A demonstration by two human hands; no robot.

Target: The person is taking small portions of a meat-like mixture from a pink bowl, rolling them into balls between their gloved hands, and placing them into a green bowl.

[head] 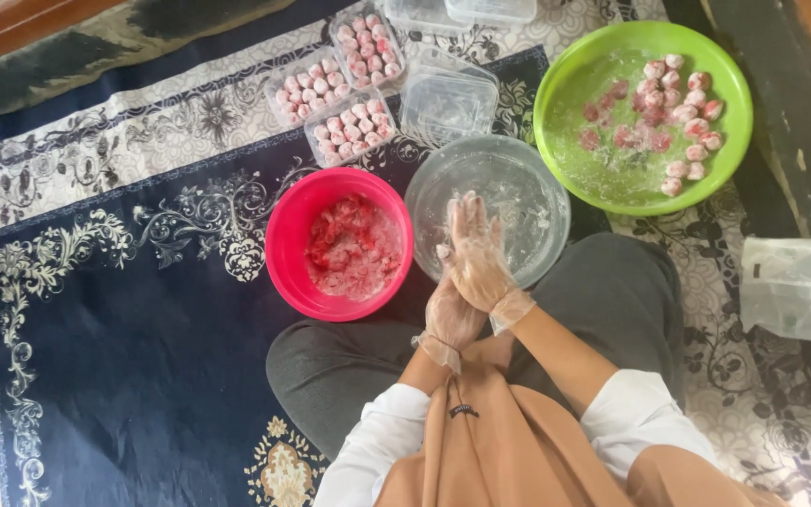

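Both my hands wear thin clear plastic gloves dusted with white flour. My right hand lies flat, fingers straight, across my left hand, palm against palm, over the near rim of a clear glass bowl that is floury inside. Whatever lies between the palms is hidden. Just left of my hands stands a pink bowl with red, floury fruit pieces. A green bowl at the back right holds several pink-white coated balls.
Three clear plastic boxes filled with coated balls sit at the back, with empty clear boxes beside them. A clear plastic bag lies at the right. I sit cross-legged on a dark blue patterned carpet.
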